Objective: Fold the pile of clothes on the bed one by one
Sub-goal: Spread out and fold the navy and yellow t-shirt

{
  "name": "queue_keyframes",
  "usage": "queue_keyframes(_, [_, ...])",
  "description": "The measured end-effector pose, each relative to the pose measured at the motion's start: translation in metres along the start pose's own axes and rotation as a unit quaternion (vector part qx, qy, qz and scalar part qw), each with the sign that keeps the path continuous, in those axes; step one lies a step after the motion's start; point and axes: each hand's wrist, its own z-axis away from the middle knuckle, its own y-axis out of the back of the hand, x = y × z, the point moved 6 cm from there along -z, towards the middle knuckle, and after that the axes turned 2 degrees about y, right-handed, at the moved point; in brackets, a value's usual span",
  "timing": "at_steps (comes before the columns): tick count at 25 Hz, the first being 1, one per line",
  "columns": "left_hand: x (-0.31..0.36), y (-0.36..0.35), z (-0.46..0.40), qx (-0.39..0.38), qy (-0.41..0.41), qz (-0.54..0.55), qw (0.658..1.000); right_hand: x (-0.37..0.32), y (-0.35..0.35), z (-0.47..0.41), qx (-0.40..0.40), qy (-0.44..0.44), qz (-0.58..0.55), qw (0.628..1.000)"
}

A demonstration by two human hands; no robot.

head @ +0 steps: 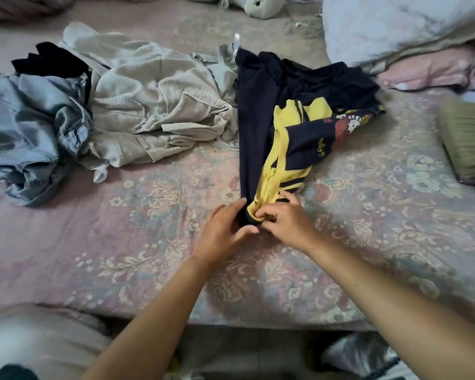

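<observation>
navy garment [261, 105]: soft matt knit cloth, smooth, with yellow cloth trim and a flat printed patch
beige garment [154, 105]: matt woven cloth, heavily creased
blue garment [25, 127]: faded denim-like cloth, matt, rumpled
bed [121, 242]: matt woven floral cover, slightly worn-looking
pillow [395, 26]: pale matt cloth, wrinkled
brush [466, 135]: dull greenish bristles, fibrous and rough

Head view, down onto bed [148, 242]

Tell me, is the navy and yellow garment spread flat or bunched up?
Bunched. The navy and yellow garment lies gathered into a narrow strip, both hands pinching its near end.
</observation>
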Motion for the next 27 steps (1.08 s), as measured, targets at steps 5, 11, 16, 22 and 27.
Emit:
queue_keyframes(5, [0.006, -0.002, -0.007, 0.109, 0.044, -0.043, 0.992, 0.019, 0.043, -0.012, -0.058, -0.007, 0.016, 0.998])
queue_keyframes(11, [0.011, -0.019, -0.014, 0.038, 0.103, -0.101, 0.989, 0.058, 0.071, -0.08, -0.17, -0.036, 0.328, 0.929])
queue_keyframes(16, [0.011, -0.01, -0.012, 0.068, 0.033, -0.073, 0.994, 0.055, 0.066, -0.084, -0.186, 0.032, 0.429, 0.883])
queue_keyframes(22, [0.03, 0.017, -0.007, 0.119, -0.095, -0.049, 0.987, 0.076, 0.076, 0.02, -0.015, 0.141, 0.388, 0.911])
queue_keyframes(27, [0.032, -0.012, -0.003, -0.007, -0.172, -0.112, 0.979, 0.095, 0.085, 0.047, 0.018, 0.067, 0.28, 0.957])
